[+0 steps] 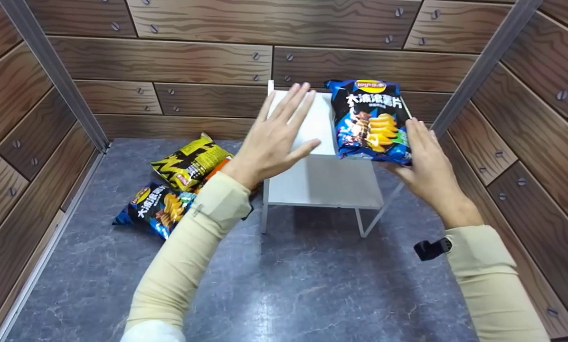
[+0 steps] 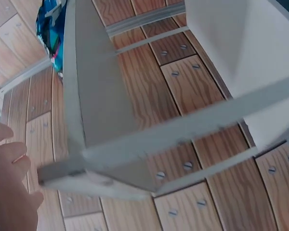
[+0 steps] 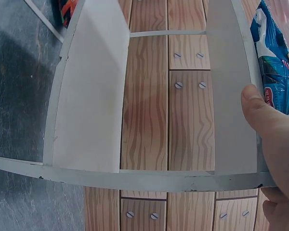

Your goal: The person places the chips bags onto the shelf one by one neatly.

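Note:
A blue and black potato chip bag point(image 1: 372, 126) lies face up on the right part of the white two-tier table's top point(image 1: 310, 128). My right hand point(image 1: 431, 164) touches the bag's right side with its fingers extended. In the right wrist view, that hand's thumb point(image 3: 257, 108) lies beside the tabletop edge, close to the bag point(image 3: 277, 72). My left hand point(image 1: 277, 133), fingers straight and thumb spread, hovers over the left part of the top and holds nothing. Its fingers show at the left of the left wrist view, apart from the table frame point(image 2: 183, 127).
Left of the table, on the grey floor point(image 1: 265, 285), lie a yellow and black chip bag point(image 1: 191, 161), another blue chip bag point(image 1: 158, 209) and an orange package point(image 1: 217, 168) partly behind my left arm. The lower shelf point(image 1: 324, 183) sits below. Wood-patterned walls point(image 1: 208, 61) enclose the space.

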Demonstrator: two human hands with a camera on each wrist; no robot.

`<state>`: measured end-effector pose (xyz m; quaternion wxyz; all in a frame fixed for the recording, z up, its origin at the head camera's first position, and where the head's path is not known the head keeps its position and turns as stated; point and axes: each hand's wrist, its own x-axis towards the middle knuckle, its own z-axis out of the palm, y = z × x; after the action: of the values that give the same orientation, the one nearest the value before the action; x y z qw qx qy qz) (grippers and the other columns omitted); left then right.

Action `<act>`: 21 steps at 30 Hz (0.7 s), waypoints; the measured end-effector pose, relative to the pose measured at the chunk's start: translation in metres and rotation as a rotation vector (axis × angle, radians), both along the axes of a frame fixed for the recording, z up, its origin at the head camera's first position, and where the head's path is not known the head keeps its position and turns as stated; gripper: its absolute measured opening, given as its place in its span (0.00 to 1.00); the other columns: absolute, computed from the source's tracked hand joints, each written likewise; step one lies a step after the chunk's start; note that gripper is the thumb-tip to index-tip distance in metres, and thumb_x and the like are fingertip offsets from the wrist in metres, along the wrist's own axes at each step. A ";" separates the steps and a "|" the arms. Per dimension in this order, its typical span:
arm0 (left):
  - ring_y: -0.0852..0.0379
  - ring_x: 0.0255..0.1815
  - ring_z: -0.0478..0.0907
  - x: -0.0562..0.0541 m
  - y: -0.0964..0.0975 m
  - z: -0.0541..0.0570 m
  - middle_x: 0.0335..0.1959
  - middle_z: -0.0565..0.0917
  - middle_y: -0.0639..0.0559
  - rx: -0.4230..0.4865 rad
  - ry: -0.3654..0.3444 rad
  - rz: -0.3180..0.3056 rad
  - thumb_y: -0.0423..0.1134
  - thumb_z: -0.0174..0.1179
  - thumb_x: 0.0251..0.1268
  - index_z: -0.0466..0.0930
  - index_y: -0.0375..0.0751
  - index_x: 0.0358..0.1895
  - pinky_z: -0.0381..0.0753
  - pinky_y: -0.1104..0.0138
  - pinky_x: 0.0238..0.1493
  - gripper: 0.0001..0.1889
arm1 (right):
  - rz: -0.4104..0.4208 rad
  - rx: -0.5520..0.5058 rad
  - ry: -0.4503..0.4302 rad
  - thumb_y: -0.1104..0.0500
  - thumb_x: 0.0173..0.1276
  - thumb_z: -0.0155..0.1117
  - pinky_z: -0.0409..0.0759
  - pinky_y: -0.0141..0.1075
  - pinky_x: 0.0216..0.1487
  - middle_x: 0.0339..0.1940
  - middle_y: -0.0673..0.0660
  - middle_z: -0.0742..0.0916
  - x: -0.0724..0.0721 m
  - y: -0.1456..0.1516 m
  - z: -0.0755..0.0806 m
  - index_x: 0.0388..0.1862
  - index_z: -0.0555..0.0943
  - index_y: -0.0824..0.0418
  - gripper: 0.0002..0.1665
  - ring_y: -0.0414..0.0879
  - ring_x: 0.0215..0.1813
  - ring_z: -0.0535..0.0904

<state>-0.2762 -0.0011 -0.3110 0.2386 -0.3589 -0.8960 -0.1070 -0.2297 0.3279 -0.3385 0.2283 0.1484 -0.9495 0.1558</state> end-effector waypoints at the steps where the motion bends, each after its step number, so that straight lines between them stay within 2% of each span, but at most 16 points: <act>1: 0.53 0.84 0.37 0.000 -0.004 -0.002 0.83 0.42 0.48 0.018 -0.004 0.004 0.66 0.34 0.75 0.39 0.43 0.81 0.32 0.50 0.82 0.42 | 0.000 -0.001 -0.001 0.52 0.60 0.75 0.48 0.54 0.81 0.76 0.75 0.62 0.000 0.000 0.000 0.77 0.55 0.73 0.56 0.68 0.79 0.55; 5: 0.51 0.84 0.39 0.000 -0.023 -0.013 0.83 0.44 0.46 0.078 -0.010 0.029 0.63 0.35 0.76 0.40 0.41 0.81 0.33 0.49 0.82 0.40 | -0.003 -0.002 -0.009 0.52 0.61 0.74 0.48 0.53 0.82 0.77 0.74 0.61 0.001 0.000 -0.001 0.77 0.54 0.72 0.56 0.67 0.79 0.54; 11: 0.52 0.84 0.39 -0.002 -0.051 -0.032 0.83 0.44 0.48 0.177 -0.097 0.102 0.58 0.37 0.78 0.41 0.43 0.81 0.30 0.50 0.81 0.37 | 0.003 -0.015 0.006 0.53 0.60 0.75 0.49 0.55 0.81 0.76 0.75 0.62 0.000 0.001 -0.002 0.77 0.54 0.74 0.56 0.68 0.79 0.55; 16: 0.50 0.83 0.42 -0.007 -0.071 -0.059 0.82 0.49 0.46 0.237 -0.120 0.151 0.58 0.36 0.79 0.42 0.45 0.81 0.36 0.48 0.81 0.36 | 0.009 -0.030 0.007 0.54 0.60 0.75 0.49 0.55 0.81 0.76 0.77 0.62 0.000 0.002 -0.002 0.76 0.54 0.74 0.56 0.69 0.79 0.55; 21: 0.47 0.83 0.44 -0.011 -0.092 -0.086 0.82 0.49 0.44 0.245 -0.171 0.214 0.55 0.36 0.79 0.43 0.43 0.81 0.37 0.46 0.81 0.35 | 0.012 -0.029 0.007 0.54 0.60 0.75 0.50 0.56 0.80 0.76 0.76 0.62 0.000 0.001 -0.002 0.77 0.54 0.74 0.56 0.69 0.79 0.55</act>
<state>-0.2869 -0.0931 -0.3970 0.2135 -0.2191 -0.9264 -0.2195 -0.2301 0.3285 -0.3405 0.2328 0.1512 -0.9455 0.1703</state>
